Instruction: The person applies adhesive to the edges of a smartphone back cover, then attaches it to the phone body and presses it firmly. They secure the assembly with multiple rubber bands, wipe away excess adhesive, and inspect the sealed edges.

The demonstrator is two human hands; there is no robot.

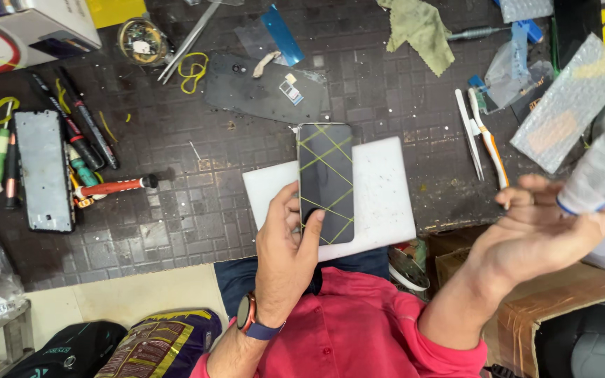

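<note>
The left hand (pixel 290 238) presses a black slab-shaped smartphone (pixel 325 182), criss-crossed by thin yellow rubber bands, flat against a white rectangular plastic board (pixel 383 196) lying on the dark grid-patterned tabletop (pixel 197 203). Its fingers (pixel 309 224) rest closed on the phone's lower left corner and edge, the thumb along the side. The right hand (pixel 544 224), to the right of the board and lifted off it, holds a white tube with a blue-and-orange end (pixel 600 171); its fingers are wrapped around the tube's lower end.

Doing this well likely means keeping the phone pinned level on the board so the bands stay evenly tensioned, and holding by the edge rather than the glass.

The phone stands upright in the view, its top end just past the board's upper edge, its dark glass reflective. Left of the board lie a red-handled screwdriver (pixel 113 186) and a bare silver phone frame (pixel 44 170); right of it, white tweezers (pixel 469 133).
</note>
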